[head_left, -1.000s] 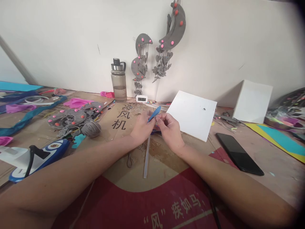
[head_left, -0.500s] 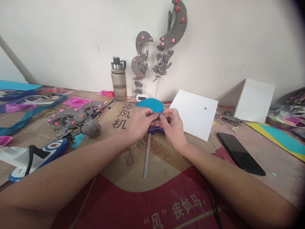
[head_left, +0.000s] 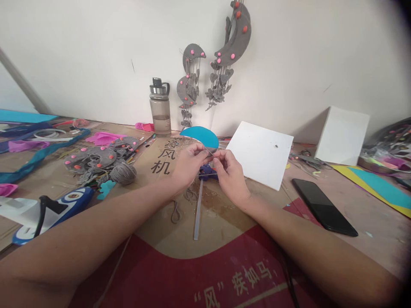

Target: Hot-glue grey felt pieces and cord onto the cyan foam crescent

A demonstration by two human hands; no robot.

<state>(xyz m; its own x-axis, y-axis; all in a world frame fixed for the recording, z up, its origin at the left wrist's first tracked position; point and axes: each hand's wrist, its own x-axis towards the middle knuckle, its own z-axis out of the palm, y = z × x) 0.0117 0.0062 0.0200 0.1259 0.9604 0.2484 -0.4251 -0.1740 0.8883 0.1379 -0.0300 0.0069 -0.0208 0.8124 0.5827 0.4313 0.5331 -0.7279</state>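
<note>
- At centre frame, the left hand [head_left: 189, 164] and the right hand [head_left: 229, 173] meet above the cardboard-covered table [head_left: 369, 222], fingertips of both pinched shut on the lower edge of a blue foam piece [head_left: 199, 136].
- The blue piece stands up above the fingers, just below the grey moon hangings [head_left: 221, 60] on the wall.
- A clear glue stick [head_left: 197, 211] lies below the hands; a black phone [head_left: 323, 207] rests at right, a water bottle [head_left: 159, 109] at upper centre-left.

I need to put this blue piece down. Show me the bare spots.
Free: the cardboard between the glue stick and the phone, or the white board. Crowded: left, around the grey felt pieces and yarn ball.
</note>
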